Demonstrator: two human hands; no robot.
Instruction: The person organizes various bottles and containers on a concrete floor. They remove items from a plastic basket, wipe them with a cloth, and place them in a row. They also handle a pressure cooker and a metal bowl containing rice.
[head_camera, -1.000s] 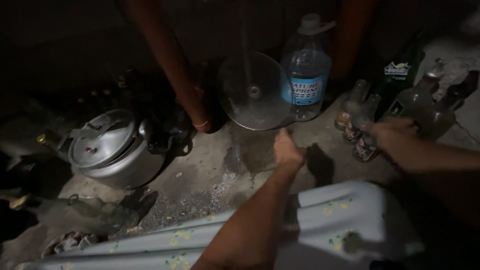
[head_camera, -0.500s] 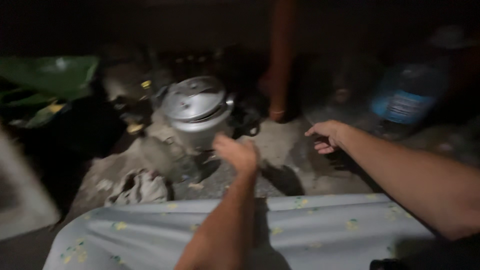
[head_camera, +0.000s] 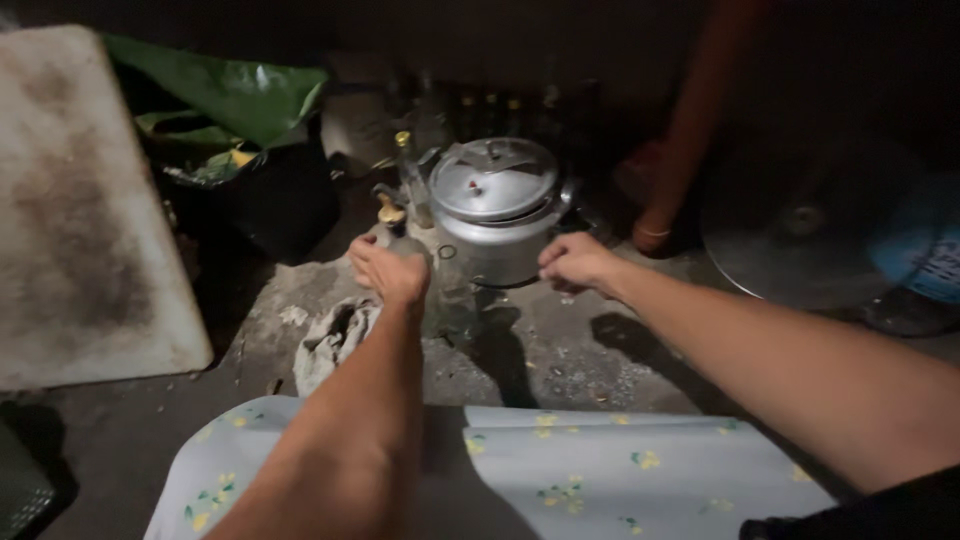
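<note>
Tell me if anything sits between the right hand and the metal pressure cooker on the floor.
Nothing visible does. The right hand is already at the side of the pressure cooker, with no object in the gap. The left hand is on the other side, by a small bottle with a gold cap, beside the cooker.

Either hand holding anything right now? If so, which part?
Left hand is closed around a glass bottle just below its neck. Right hand is a fist beside the pressure cooker; grip unclear.
</note>
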